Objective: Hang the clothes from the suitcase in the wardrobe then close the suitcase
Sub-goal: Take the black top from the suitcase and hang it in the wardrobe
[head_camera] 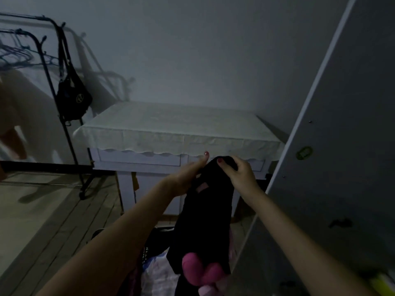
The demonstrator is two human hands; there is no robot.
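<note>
Two hands hold one black garment (205, 212) up by its top edge, above the heap of clothes (162, 272) at the bottom of the view, pink and pale pieces among them. The left hand (188, 178) supports the garment's left side with fingers mostly straight, thumb raised; the right hand (241, 174) pinches the top fold between thumb and curled fingers. To hang it well, the person would likely shake the cloth open, find the shoulders or waistband and fetch a hanger. Right of the garment stands a grey wardrobe door (333, 146) bearing a green sticker (304, 152), its writing too blurred to read. Beyond the garment is a cloth-covered surface (177, 127); farther left a black rack (53, 60) carries a black bag (73, 99) with an unreadable gold emblem.
</note>
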